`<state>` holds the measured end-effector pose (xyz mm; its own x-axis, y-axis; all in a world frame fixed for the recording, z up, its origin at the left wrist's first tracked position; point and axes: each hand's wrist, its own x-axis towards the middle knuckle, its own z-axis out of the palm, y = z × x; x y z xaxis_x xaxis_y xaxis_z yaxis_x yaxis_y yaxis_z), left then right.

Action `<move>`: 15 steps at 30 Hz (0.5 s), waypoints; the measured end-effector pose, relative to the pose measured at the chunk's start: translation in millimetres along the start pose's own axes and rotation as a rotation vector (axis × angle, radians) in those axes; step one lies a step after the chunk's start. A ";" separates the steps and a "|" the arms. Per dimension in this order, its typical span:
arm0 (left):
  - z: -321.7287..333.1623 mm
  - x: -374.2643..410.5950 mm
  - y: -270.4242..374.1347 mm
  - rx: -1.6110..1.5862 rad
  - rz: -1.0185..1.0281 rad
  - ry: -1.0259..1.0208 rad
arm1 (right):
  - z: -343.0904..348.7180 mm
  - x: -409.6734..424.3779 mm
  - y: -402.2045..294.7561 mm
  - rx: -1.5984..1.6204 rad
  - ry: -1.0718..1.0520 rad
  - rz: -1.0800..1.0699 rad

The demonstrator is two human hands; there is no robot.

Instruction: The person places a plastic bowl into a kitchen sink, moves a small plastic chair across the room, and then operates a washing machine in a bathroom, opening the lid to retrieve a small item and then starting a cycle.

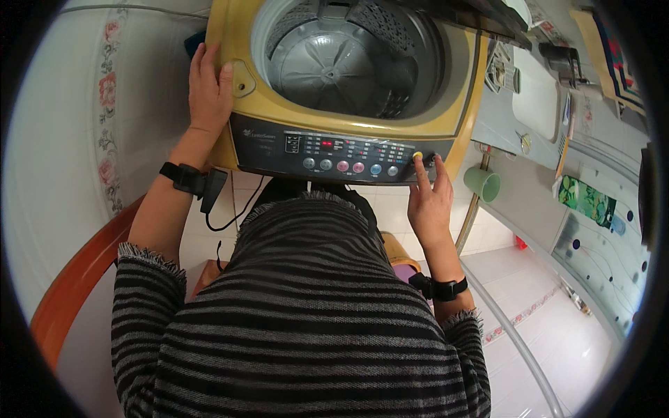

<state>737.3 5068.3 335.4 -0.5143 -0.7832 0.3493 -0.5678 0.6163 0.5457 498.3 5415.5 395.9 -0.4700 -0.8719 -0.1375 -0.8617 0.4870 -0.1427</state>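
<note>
A top-loading washing machine (303, 112) with a yellow top stands before me, its dark lid (465, 18) raised. Inside, the grey drum (328, 74) shows its ribbed base and perforated wall. My left hand (210, 96) rests flat on the machine's left edge, thumb near a small corner cap (242, 78). At the right end of the dark control panel (272, 146), my right hand (433, 201) has one fingertip on a yellow button (417, 156) and another close to a dark knob. Red lights glow on the panel's display (326, 143). Neither hand holds anything.
To the right are a counter with a white sink (535, 99), a soap rack (502, 68) and a green cup (482, 184). A wooden rail (78, 292) curves at left. Behind my right side stands a bucket (400, 251); a clear hose or pipe (515, 334) runs past it.
</note>
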 end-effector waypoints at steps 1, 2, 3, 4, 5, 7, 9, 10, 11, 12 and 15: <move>-0.1 0.1 -1.6 0.005 0.010 0.003 | -0.4 0.0 -0.4 0.008 -0.002 -0.001; 0.1 0.2 -3.8 0.010 0.019 0.005 | -0.8 0.2 -0.8 0.016 -0.005 -0.001; 0.6 -0.1 -5.0 0.014 0.030 0.006 | -0.5 0.1 -0.5 0.024 -0.008 0.000; 0.4 0.0 -5.3 0.018 0.030 0.007 | 0.5 0.4 0.0 0.025 -0.007 -0.004; 0.2 0.2 -5.4 0.022 0.031 0.008 | 1.8 0.9 0.5 0.026 -0.005 -0.007; 0.6 0.4 -4.8 0.019 0.026 0.008 | 0.5 0.7 0.3 0.028 -0.007 -0.009; 0.6 0.3 -4.3 0.012 0.014 0.009 | -1.1 0.7 0.1 0.037 -0.010 -0.012; 0.4 0.4 -3.6 0.012 0.010 0.009 | -1.3 0.7 0.4 0.043 -0.014 -0.012; 0.1 0.7 -2.7 0.012 0.006 0.009 | -1.5 0.7 0.9 0.049 -0.018 -0.011; -0.2 0.6 -2.3 0.012 0.001 0.008 | -1.9 0.6 1.0 0.055 -0.024 -0.011; 0.7 0.1 -3.3 0.020 0.012 0.018 | -1.5 1.3 1.3 0.046 -0.022 -0.016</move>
<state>738.7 5066.2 333.1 -0.5099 -0.7770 0.3691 -0.5746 0.6270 0.5261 496.3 5414.9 397.0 -0.4512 -0.8786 -0.1564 -0.8593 0.4750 -0.1896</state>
